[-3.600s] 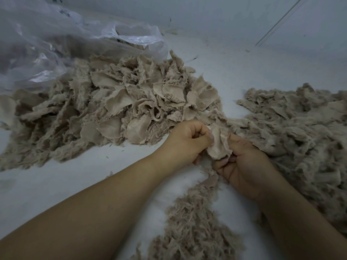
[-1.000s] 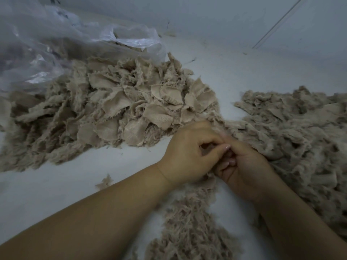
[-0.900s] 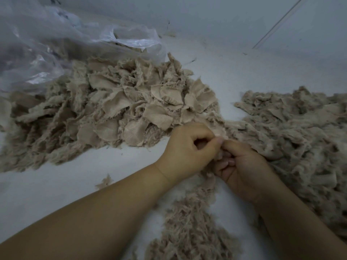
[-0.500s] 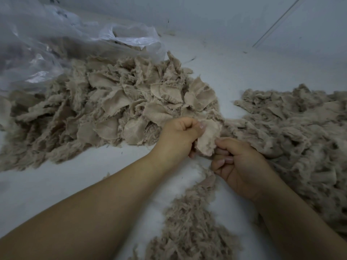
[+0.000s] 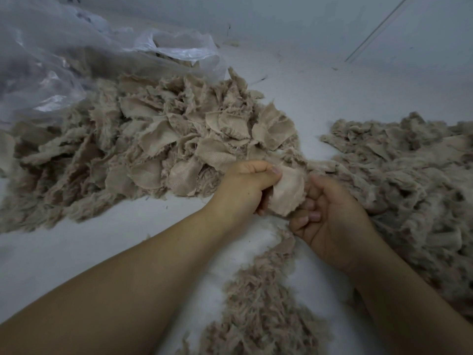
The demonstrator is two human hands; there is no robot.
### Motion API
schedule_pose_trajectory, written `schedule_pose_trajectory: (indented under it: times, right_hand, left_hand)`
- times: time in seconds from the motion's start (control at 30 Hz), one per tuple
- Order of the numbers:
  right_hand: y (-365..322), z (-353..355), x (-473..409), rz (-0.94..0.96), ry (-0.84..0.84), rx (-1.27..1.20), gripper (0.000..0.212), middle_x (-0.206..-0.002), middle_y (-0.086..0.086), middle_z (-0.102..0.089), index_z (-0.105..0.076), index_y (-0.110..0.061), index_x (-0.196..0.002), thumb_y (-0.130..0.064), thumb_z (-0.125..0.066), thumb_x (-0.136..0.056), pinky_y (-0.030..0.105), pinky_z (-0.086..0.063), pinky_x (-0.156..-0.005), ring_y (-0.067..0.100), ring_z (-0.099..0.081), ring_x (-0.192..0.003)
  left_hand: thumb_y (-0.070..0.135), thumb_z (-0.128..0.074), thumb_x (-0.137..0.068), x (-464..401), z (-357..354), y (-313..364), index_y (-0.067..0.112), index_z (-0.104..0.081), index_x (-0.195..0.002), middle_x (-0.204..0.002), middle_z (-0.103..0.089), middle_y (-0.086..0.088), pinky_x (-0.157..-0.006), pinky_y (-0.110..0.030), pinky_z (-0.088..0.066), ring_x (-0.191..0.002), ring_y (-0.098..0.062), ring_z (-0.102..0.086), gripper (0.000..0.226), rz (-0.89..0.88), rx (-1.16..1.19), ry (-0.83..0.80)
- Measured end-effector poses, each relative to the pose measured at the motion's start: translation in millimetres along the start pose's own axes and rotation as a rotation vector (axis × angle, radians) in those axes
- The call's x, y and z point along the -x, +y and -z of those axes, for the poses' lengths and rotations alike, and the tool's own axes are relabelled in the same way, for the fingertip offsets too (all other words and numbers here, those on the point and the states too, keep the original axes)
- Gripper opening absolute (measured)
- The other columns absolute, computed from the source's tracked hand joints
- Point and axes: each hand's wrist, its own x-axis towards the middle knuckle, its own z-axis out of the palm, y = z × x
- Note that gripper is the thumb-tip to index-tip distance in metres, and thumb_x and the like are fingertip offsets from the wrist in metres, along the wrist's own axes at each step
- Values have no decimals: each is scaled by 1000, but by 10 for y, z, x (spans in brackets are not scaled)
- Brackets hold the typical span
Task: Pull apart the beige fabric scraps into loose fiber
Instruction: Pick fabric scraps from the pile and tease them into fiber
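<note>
Left hand (image 5: 243, 185) pinches top edge of beige scrap (image 5: 286, 193) — thumb on smooth woven face. Right hand (image 5: 330, 221) curled at scrap's right edge, grip on it unclear. Behind, pile of frayed scraps (image 5: 153, 142); fluffy loose fiber (image 5: 409, 180) right and below. Crinkled clear plastic bag (image 5: 64, 55) far left, on white surface (image 5: 76, 247).

Occlusions / crops:
scrap (image 5: 286, 193) lower edge hidden behind right hand (image 5: 330, 221) fingers; plastic bag (image 5: 51, 60) cut upper left; fiber pile (image 5: 414, 201) cut at right edge.
</note>
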Motion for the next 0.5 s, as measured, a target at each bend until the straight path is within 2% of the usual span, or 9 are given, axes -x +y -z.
schedule_pose_trajectory:
  times: [0.07,0.13,0.23,0.33,0.43,0.5]
  right_hand:
    - [20,9,0,26,-58,55,28,-56,-1,-49,-61,-3,-93,-29,-63,-83,12,-31,-37,3,-38,-38]
    - [39,16,7,58,-73,92,22,-67,8,-58,-57,2,-101,-17,-59,-89,12,-34,-36,4,-47,-41]
    - [46,28,-5,66,-74,81,12,-66,8,-59,-55,2,-91,-9,-55,-94,11,-33,-36,3,-45,-40]
    - [50,42,-23,81,-66,57,12,-64,7,-58,-55,3,-99,-8,-54,-94,11,-32,-36,3,-44,-40]
    - [61,46,-21,89,-76,73,36,-77,15,-59,-55,12,-114,-12,-59,-87,12,-33,-37,4,-45,-44]
    - [51,31,-9,89,-80,96,54,-84,19,-60,-53,17,-119,-19,-62,-79,12,-34,-37,6,-48,-47]
  left_hand:
    - [13,-59,-95,5,-11,-6,9,-62,-70,-51,-48,-4,-40,-22,-34,-42,-14,-42,26,-8,-24,-31]
    - [13,-59,-93,0,-14,-12,14,-60,-61,-49,-49,-2,-41,-23,-35,-41,-14,-43,32,-16,-27,-40]
    - [15,-57,-85,-18,0,-24,18,-54,-51,-44,-47,-1,-41,-24,-33,-40,-16,-41,34,-28,7,56]
    - [19,-52,-75,-50,47,-5,15,-59,-55,-43,-45,-8,-40,-23,-31,-41,-23,-40,22,-24,61,156]
    - [34,-59,-84,-62,67,16,17,-59,-55,-45,-49,-6,-38,-23,-34,-36,-23,-44,33,13,-90,23]
    - [38,-66,-90,-59,53,11,6,-63,-68,-50,-52,-4,-37,-23,-37,-38,-19,-46,39,21,-206,-82]
